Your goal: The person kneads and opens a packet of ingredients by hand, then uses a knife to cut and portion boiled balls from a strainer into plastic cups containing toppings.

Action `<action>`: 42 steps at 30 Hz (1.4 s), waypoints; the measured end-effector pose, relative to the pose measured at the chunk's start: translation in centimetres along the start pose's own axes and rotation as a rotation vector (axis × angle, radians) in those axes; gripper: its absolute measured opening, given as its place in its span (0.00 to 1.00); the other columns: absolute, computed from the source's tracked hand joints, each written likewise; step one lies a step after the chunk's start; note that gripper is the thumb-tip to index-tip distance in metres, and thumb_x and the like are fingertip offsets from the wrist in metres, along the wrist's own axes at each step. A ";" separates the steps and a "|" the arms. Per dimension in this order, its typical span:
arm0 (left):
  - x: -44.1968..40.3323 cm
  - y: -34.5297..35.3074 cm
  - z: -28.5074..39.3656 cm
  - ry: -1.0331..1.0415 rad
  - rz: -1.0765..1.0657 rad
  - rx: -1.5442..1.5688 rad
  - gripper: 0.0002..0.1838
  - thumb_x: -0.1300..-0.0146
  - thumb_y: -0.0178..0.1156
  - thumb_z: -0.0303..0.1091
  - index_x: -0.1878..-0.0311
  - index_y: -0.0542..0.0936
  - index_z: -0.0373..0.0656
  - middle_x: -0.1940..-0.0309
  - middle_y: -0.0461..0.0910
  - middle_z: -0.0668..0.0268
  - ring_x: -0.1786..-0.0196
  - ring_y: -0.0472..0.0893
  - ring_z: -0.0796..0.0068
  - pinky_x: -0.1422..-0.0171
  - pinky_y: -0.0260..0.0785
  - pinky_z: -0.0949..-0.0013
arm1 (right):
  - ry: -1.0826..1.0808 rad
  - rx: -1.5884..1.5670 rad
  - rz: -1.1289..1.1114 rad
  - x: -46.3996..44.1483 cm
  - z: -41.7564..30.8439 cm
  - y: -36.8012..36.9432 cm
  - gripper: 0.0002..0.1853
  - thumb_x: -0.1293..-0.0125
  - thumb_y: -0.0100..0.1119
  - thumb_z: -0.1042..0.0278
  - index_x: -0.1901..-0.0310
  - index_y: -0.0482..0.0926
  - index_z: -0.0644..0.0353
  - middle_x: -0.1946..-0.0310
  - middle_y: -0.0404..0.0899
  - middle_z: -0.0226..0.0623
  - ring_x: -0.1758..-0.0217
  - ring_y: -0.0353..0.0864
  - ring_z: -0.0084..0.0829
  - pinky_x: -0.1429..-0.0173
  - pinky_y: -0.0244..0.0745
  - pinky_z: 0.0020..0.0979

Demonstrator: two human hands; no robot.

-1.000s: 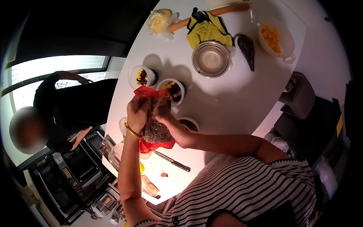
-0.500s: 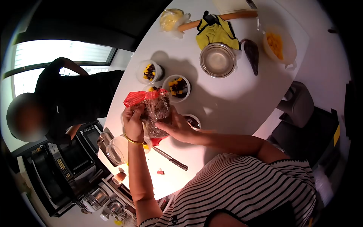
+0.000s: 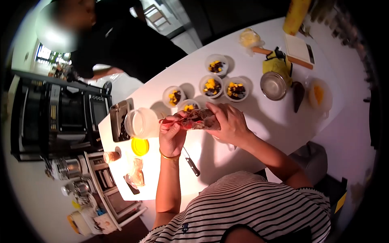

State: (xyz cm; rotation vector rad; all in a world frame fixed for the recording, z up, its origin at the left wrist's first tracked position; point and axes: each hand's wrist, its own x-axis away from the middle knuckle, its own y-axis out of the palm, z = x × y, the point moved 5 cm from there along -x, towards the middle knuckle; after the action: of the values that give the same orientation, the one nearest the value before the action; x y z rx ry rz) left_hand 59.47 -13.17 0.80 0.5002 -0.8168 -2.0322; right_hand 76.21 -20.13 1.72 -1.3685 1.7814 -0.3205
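Both my hands hold a clear plastic bag (image 3: 201,120) with red print and dark brown contents, level above the white table. My left hand (image 3: 173,131) pinches its red end, while my right hand (image 3: 231,122) grips the opposite end. Just beyond the bag stands a clear cup (image 3: 189,106) of yellow cubes and dark pieces, partly hidden by my hands. Similar cups (image 3: 211,86) stand farther back, among them one cup (image 3: 236,89) beyond my right hand. Below the bag, a black-handled knife (image 3: 192,165) lies on the table.
At left are a clear jar (image 3: 139,123), a yellow lid (image 3: 140,146) and a metal tray (image 3: 118,123). Toward the right sit a metal bowl (image 3: 274,86), a dark-filled bag (image 3: 298,96), a tub of orange pieces (image 3: 319,95) and a scale (image 3: 298,50). Another person (image 3: 125,40) stands across the table.
The bag has turned from roughly upright to lying level between my hands. My view has shifted, showing more cups and the table's left side. The other person has leaned closer to the table.
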 end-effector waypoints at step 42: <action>29.8 -21.4 3.2 0.067 0.688 -0.606 0.09 0.35 0.56 0.28 0.57 0.81 0.33 0.65 0.83 0.65 0.63 0.79 0.79 0.54 0.70 0.76 | -0.087 -0.312 -0.462 13.1 -16.1 25.5 0.27 0.58 0.66 0.76 0.51 0.74 0.61 0.52 0.76 0.41 0.46 0.74 0.44 0.41 0.68 0.38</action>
State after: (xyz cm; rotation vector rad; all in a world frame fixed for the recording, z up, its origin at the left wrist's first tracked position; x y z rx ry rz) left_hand 29.00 -28.18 -13.36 -0.0640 -0.2381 -1.4911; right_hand 46.58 -26.86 -10.94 -1.9884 1.4712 -0.2261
